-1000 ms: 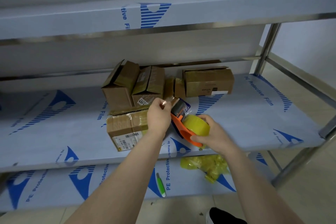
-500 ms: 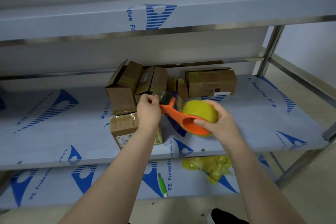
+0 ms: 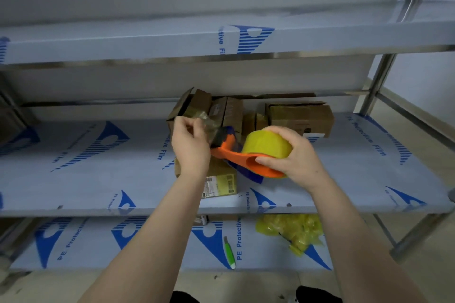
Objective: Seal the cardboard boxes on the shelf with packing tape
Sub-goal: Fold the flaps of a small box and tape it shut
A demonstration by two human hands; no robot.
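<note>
Both forearms reach up from the bottom of the view to the middle shelf. The left hand is raised with its back toward the camera, and its fingers pinch the loose end of clear tape drawn from the head of the orange tape dispenser. The right hand is cupped over the yellow tape roll: its fingers curl across the top of the roll and the thumb presses on the orange frame below. The dispenser is held in the air, tilted, with its head pointing left toward the left hand.

A labelled cardboard box lies on the shelf just under the left wrist. Behind the hands stand open-flapped boxes, and a closed box lies further right. On the lower shelf lie a green pen-like tool and a crumpled yellow bag.
</note>
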